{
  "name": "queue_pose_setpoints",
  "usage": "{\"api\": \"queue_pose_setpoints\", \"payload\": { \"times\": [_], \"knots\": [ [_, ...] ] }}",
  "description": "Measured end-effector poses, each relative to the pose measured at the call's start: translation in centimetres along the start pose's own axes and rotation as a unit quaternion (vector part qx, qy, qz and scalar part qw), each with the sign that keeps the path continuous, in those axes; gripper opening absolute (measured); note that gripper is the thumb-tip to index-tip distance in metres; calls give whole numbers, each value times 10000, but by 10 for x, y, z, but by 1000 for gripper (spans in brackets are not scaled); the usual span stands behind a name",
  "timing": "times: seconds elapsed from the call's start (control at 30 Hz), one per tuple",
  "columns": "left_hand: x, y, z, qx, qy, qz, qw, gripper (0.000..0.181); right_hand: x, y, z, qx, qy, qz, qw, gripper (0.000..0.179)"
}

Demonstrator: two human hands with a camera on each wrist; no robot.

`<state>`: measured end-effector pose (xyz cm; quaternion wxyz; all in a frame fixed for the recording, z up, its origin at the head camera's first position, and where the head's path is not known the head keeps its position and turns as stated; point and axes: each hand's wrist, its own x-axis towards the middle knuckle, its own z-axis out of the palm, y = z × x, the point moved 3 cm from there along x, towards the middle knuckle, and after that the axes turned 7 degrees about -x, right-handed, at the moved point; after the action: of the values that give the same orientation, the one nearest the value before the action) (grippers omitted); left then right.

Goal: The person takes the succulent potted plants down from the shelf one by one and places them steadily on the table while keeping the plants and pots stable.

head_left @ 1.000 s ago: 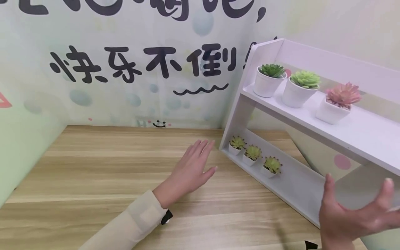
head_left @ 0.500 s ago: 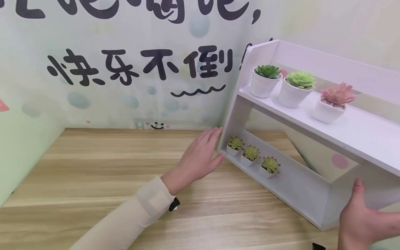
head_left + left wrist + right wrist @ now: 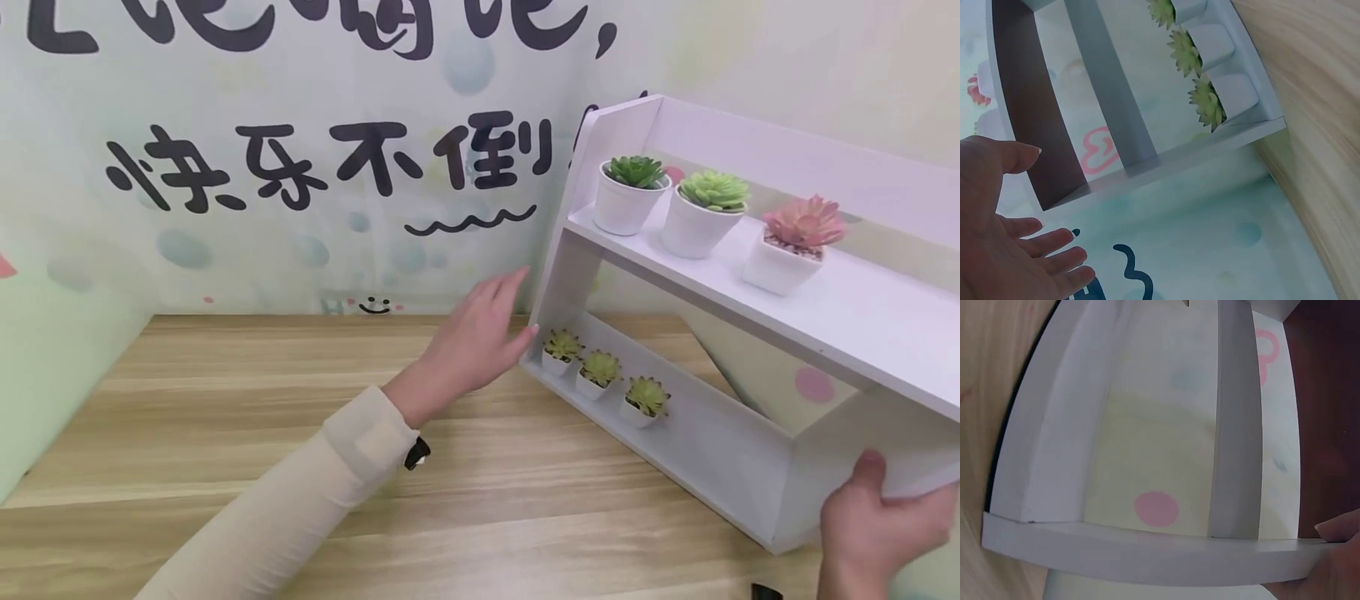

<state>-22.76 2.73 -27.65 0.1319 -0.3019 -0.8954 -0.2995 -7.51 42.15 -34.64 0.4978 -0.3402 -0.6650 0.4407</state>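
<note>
A white two-tier shelf (image 3: pixel 720 442) stands at an angle on the right of the table. My left hand (image 3: pixel 476 342) is at its left side panel, fingers straight and thumb apart; the left wrist view shows the palm (image 3: pixel 991 231) facing the panel. At the other end, my right hand (image 3: pixel 873 521) grips the right side panel, thumb (image 3: pixel 1341 526) on the inside and the other fingers mostly hidden outside. On the upper tier stand a dark green succulent (image 3: pixel 632 196), a light green succulent (image 3: pixel 701 217) and a pink succulent (image 3: pixel 791 246). Three small potted succulents (image 3: pixel 597 375) line the lower tier.
The wooden table (image 3: pixel 247 417) extends left and in front of the shelf. Behind it hangs a wall covering (image 3: pixel 300 258) with large dark characters and pale bubbles. A green-tinted wall (image 3: pixel 60 367) borders the left side.
My left hand has moved right and up to the shelf's left side panel. My right hand has gone from spread fingers to gripping the right panel. The plants keep their places.
</note>
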Motion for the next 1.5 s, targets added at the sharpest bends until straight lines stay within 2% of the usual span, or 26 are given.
{"api": "queue_pose_setpoints", "payload": {
  "times": [0.07, 0.23, 0.37, 0.5, 0.7, 0.83, 1.0, 1.1, 1.23, 1.33, 1.5],
  "knots": [
    [6, 2, -2, -72, 30, 0, 10000, 71, 2, 2, -2, -102, -88, -31, 9999, 45],
    [19, 7, -2, -130, -6, 40, 9999, 70, 3, 6, -7, -407, -260, 184, 9987, 47],
    [33, 9, -4, -207, 105, 24, 9997, 68, 2, 7, -5, -171, -389, 252, 9988, 46],
    [49, 12, -5, -571, 353, 58, 9977, 67, 3, 8, -3, -66, -445, 238, 9987, 45],
    [64, 22, -7, -1150, 825, 203, 9897, 67, 1, 10, 2, 29, -499, 316, 9983, 46],
    [72, 30, -8, -1505, 1103, 128, 9824, 66, 1, 10, 2, 200, -449, 338, 9982, 47],
    [81, 43, -13, -1828, 1413, 131, 9729, 64, 1, 11, -1, 103, -308, 307, 9990, 47],
    [89, 51, -14, -2055, 1255, 80, 9705, 67, 3, 11, -3, 8, -243, 182, 9995, 47],
    [101, 59, -14, -2419, 952, -314, 9651, 77, 4, 12, -3, -37, -200, 101, 9997, 47],
    [110, 62, -14, -2719, 911, -555, 9564, 83, 3, 12, -3, 61, -227, 168, 9996, 47],
    [121, 65, -12, -3046, 952, -747, 9448, 82, 1, 12, -2, 238, -317, 273, 9988, 48]
  ]
}}
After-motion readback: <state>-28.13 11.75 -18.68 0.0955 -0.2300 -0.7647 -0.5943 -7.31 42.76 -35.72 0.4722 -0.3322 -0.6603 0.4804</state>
